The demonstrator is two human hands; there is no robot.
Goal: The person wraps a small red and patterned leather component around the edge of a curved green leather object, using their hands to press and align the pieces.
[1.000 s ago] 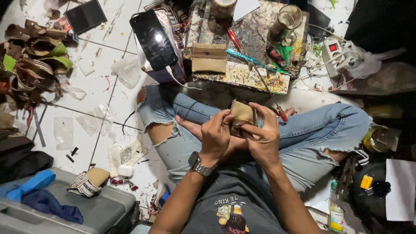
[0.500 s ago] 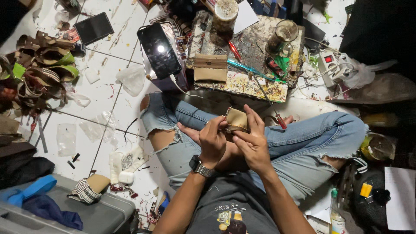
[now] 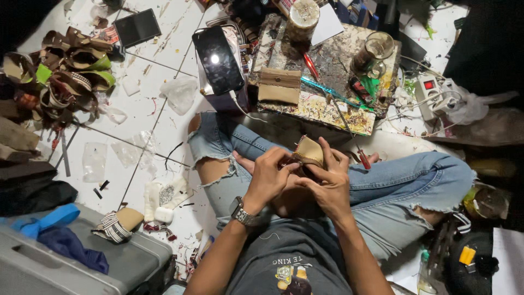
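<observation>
I sit cross-legged on a white tiled floor in torn blue jeans. Both hands meet over my lap on a small tan leather piece (image 3: 309, 150). My left hand (image 3: 271, 176), with a watch on its wrist, pinches the piece's left edge. My right hand (image 3: 329, 183) wraps around its right side, fingers curled over the top. Whether a needle or thread sits between the fingers cannot be told.
A paint-spattered work board (image 3: 327, 106) lies ahead with another tan leather piece (image 3: 279, 86), a glass jar (image 3: 373, 53) and tools. A black phone (image 3: 217, 60) leans left of it. Sandal straps (image 3: 65, 76) pile at far left; a grey case (image 3: 82, 262) sits at lower left.
My hands with the leather piece have stayed together over my lap, with the fingers shifting slightly on it. The view has drifted a little.
</observation>
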